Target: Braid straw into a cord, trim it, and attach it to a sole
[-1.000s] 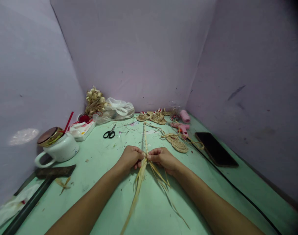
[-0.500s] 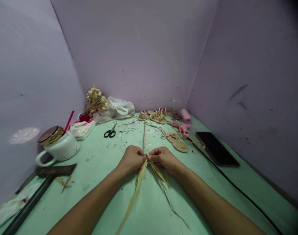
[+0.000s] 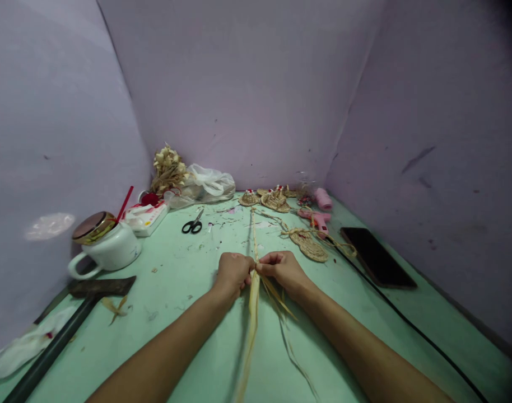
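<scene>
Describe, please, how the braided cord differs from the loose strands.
The braided cord is narrow and compact; the loose strands are separate, one of them wider and ribbon-like. The braided cord stretches nearly straight ahead; the loose strands spread toward the person. Both are straw-coloured and meet at the left hand and right hand.

The wide strand [image 3: 254, 305] has swung inward, nearly in line with the braid [image 3: 254, 232]; the left hand [image 3: 234, 272] has curled beside it.
</scene>
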Action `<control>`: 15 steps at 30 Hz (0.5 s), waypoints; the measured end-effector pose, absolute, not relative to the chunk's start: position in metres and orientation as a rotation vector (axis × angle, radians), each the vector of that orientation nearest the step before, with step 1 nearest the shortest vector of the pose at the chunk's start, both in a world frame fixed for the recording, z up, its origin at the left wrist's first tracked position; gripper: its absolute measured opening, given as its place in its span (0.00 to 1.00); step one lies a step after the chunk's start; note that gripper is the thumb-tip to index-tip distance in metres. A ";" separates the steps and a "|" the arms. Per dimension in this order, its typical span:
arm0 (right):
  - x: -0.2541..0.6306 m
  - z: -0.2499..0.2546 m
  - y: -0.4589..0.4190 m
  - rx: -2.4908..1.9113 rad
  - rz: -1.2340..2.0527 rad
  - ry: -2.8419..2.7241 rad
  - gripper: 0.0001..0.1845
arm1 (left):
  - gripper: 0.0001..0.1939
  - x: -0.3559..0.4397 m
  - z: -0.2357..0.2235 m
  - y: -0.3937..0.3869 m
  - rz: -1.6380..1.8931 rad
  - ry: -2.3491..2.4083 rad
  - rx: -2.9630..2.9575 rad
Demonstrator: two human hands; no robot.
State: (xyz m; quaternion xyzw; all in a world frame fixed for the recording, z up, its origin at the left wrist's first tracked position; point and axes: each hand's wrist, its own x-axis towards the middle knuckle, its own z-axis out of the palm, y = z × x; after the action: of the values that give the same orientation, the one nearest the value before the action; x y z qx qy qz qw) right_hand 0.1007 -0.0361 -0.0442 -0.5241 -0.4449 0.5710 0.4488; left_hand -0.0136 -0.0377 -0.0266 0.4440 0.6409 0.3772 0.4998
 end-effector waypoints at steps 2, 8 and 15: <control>0.100 -0.043 -0.037 -1.285 1.408 -1.090 0.08 | 0.08 -0.013 -0.027 -0.038 0.934 1.556 1.051; 0.102 -0.039 -0.039 -1.238 1.402 -1.044 0.10 | 0.07 -0.019 -0.026 -0.036 0.964 1.567 1.051; 0.105 -0.037 -0.039 -1.184 1.499 -1.054 0.11 | 0.05 -0.025 -0.029 -0.032 0.936 1.521 1.163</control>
State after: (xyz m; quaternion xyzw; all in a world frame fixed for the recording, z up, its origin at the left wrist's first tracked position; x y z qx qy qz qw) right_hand 0.1046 -0.0386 -0.0365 -0.4816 -0.4284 0.6094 0.4617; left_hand -0.0250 -0.0324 -0.0294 0.4777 0.6244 0.3843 0.4839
